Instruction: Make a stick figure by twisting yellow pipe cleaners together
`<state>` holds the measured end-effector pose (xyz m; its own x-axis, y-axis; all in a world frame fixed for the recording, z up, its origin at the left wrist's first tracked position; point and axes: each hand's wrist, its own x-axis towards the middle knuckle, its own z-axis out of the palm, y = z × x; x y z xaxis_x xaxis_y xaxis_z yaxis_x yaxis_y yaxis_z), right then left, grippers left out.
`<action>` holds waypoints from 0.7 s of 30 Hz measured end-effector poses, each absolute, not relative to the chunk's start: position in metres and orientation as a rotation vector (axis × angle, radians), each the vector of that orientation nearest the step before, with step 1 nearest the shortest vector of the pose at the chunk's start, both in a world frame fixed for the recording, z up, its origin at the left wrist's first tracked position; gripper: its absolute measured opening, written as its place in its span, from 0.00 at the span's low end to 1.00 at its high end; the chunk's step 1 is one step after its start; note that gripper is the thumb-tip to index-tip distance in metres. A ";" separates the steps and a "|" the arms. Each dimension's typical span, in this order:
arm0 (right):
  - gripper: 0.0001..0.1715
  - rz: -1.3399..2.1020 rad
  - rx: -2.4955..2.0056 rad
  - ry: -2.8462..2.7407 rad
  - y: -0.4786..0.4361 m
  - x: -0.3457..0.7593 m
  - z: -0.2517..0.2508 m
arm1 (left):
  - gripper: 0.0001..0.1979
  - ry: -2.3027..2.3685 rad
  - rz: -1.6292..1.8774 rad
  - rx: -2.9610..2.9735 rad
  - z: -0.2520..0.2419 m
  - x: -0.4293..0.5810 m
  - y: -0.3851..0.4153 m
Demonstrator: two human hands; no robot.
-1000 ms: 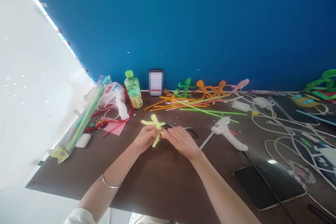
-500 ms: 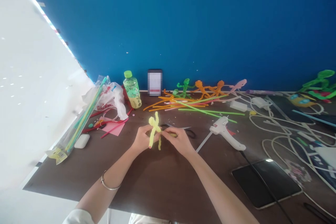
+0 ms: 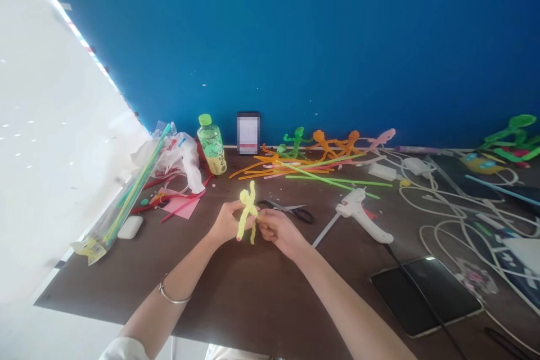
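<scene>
Above the middle of the table I hold a yellow pipe-cleaner figure (image 3: pixel 245 215) with a round head and thin limbs. My left hand (image 3: pixel 228 221) is closed on its body from the left side. On the right, my right hand (image 3: pixel 279 229) pinches a yellow limb of the same figure, its fingers curled in; the pinched part is mostly hidden. Just beyond my right hand lie scissors (image 3: pixel 291 209) with black handles.
Green and orange pipe cleaners (image 3: pixel 320 171) lie behind, with finished-looking pipe-cleaner figures (image 3: pixel 324 143) against the blue wall. A glue gun (image 3: pixel 363 216), a tablet (image 3: pixel 426 295) and white cables are right. A green-capped bottle (image 3: pixel 213 149), plastic bag (image 3: pixel 183 157) and white case (image 3: pixel 130 227) are left.
My right hand's fingers have curled in more around the yellow limb and dropped slightly, leaving more of the scissors showing. The figure has tilted a little; my left hand keeps its grip.
</scene>
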<state>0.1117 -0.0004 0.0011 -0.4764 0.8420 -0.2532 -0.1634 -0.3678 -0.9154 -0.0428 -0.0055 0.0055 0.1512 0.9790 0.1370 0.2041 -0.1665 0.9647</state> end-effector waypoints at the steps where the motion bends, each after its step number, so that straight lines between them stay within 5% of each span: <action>1: 0.13 1.749 -1.038 -1.258 -0.002 0.110 0.001 | 0.11 1.187 1.113 1.503 0.005 -0.041 -0.005; 5: 0.12 1.083 -1.106 -1.618 -0.010 0.106 0.002 | 0.15 1.257 1.155 1.263 0.003 -0.032 -0.005; 8: 0.13 1.005 -1.120 -1.678 -0.010 0.107 0.004 | 0.18 1.300 1.179 1.138 0.004 -0.029 -0.004; 21: 0.17 1.987 -0.959 -1.096 0.002 0.114 0.012 | 0.14 1.050 1.166 1.062 -0.005 -0.042 0.002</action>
<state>0.1138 0.0018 0.0123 -0.5088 0.8142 -0.2795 -0.1977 -0.4266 -0.8826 -0.0418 0.0020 -0.0054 0.0953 0.9929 -0.0709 -0.1740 0.0867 0.9809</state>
